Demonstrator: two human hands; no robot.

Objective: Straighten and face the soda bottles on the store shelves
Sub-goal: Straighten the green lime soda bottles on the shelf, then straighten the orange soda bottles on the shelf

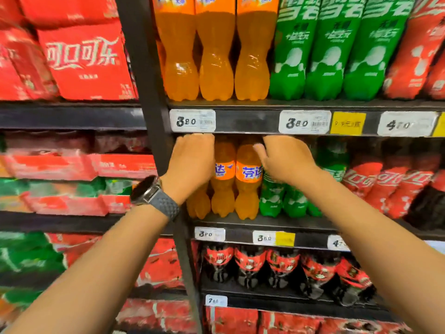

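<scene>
Three orange soda bottles (224,179) stand upright at the left end of the middle shelf (238,236), long axes vertical, with their tops in the shadow under the shelf above. They are clear plastic, waisted, with lobed feet and an orange band printed in blue. On the right-hand bottle the lettering faces us. On the middle one only part of it shows beside the left hand (190,162).

That hand covers the upper half of the leftmost bottle with its back toward us. Its fingers are hidden, so we cannot tell whether it grips. The right hand (286,160) lays its thumb against the shoulder of the right-hand orange bottle. Its fingers reach farther in, out of sight, and we cannot tell their hold either. A watch (147,190) on a textured grey strap sits on the left wrist.

Just right of the orange row stand green bottles (272,198), then red-labelled cola bottles (390,186). On the shelf above, larger orange bottles (215,56) and green-wrapped ones (332,49) stand upright. White price tags (192,121) and a yellow tag (348,123) sit on its dark rail. Below, dark cola bottles (250,263) with red labels lean slightly. Left of the black post (149,92), red cartons (86,61) are stacked.
</scene>
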